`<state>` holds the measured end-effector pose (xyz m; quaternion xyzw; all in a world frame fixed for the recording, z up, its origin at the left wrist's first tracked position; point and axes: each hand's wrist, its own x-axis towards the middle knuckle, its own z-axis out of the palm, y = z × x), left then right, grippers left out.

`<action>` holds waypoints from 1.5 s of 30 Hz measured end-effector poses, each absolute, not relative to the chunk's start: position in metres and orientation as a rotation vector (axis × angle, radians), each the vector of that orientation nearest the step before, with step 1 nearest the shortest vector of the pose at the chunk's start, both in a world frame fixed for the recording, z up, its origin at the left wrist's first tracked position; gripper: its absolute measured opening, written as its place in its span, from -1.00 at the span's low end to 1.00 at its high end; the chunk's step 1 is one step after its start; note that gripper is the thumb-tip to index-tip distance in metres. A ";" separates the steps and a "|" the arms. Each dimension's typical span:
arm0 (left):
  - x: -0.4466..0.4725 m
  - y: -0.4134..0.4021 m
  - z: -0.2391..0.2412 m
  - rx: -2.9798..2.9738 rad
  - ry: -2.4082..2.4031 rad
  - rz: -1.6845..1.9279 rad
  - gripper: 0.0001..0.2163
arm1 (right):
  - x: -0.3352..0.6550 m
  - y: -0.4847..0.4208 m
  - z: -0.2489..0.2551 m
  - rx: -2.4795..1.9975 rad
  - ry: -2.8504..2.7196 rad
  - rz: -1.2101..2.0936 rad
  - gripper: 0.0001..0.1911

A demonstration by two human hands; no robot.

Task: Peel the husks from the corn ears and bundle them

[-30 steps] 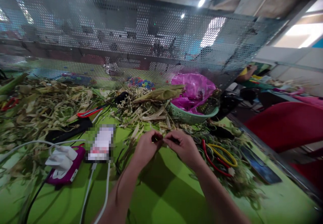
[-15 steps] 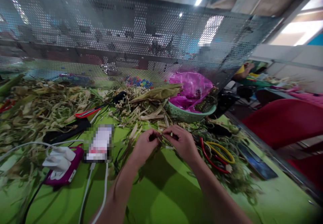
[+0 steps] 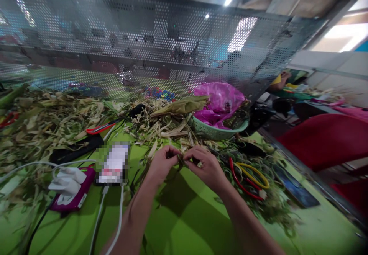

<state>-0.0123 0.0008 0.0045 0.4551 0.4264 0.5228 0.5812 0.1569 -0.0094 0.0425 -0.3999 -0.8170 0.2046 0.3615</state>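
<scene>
My left hand (image 3: 161, 164) and my right hand (image 3: 204, 167) meet over the middle of the green table (image 3: 198, 224), thumbs and forefingers pinched close together. Between the fingertips is a thin, dark greenish strip of plant leaf (image 3: 180, 157), mostly covered by the fingers. Just beyond the hands lies a heap of dried husk strips (image 3: 172, 126). Behind that heap, to the right, stands a pale green basket (image 3: 220, 133) with a pink plastic bag (image 3: 217, 102) in it.
On the left are a phone (image 3: 113, 163) with white cables, a purple power strip (image 3: 76, 193) and red-handled cutters (image 3: 100, 128). To the right lie scissors with red and yellow handles (image 3: 250, 176) and a dark flat slab (image 3: 297, 188). A perforated metal screen (image 3: 129, 40) rises behind. Red chairs (image 3: 324, 140) stand at right.
Both hands have shifted slightly and their fingertips have changed position on the strip, with more of it showing between them. The camera view has moved a little.
</scene>
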 end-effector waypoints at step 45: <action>-0.008 -0.009 0.005 1.825 1.307 1.461 -0.81 | 0.150 -0.001 0.021 -1.195 -1.675 0.808 -0.92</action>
